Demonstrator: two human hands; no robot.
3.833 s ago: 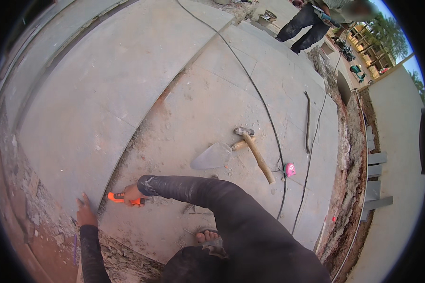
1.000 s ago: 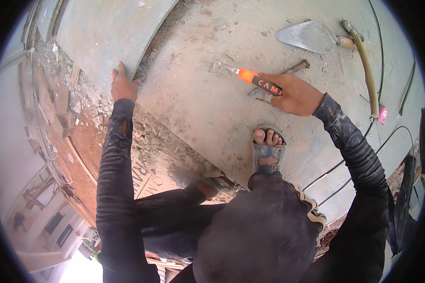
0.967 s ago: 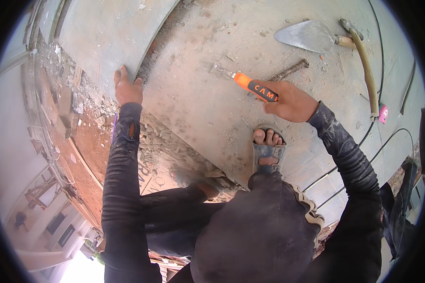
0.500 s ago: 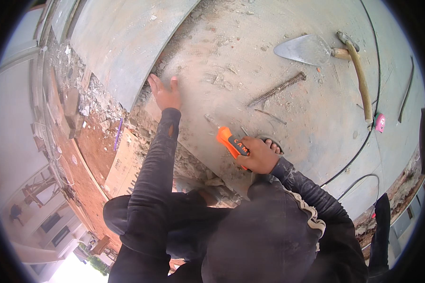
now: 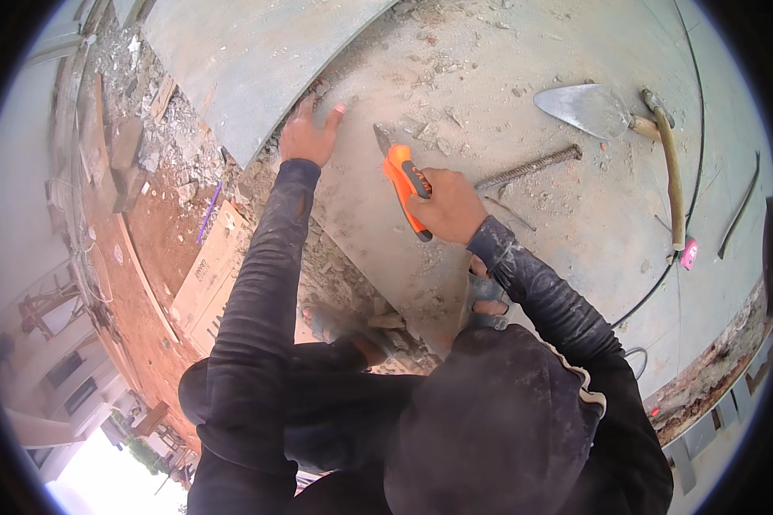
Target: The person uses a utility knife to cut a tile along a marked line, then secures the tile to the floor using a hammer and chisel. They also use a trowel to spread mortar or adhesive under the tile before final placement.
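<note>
My left hand (image 5: 309, 133) lies with fingers spread at the lower edge of a thin grey slab (image 5: 240, 64), partly over the grit along it. My right hand (image 5: 447, 206) is closed around an orange-and-black hand tool (image 5: 397, 161), which looks like pliers, its metal head pointing up-left toward my left hand. Just right of that hand lie a rusty ribbed bar (image 5: 528, 167) and a thin metal piece. Further right, a trowel (image 5: 584, 107) lies against a wooden-handled hammer (image 5: 672, 180), with a pink tape measure (image 5: 689, 253) by the handle's end.
My sandalled feet are under me. At the left are broken rubble (image 5: 155, 103), red soil, a purple stick (image 5: 210, 210) and a printed board (image 5: 193, 283). A black cable (image 5: 696, 69) runs down the right, beside a bent rod (image 5: 739, 206). A rough trench edge lies lower right.
Since half a second ago, my right hand has raised the tool up and away from my foot. My left hand has shifted slightly, still at the slab's edge. The view has shifted.
</note>
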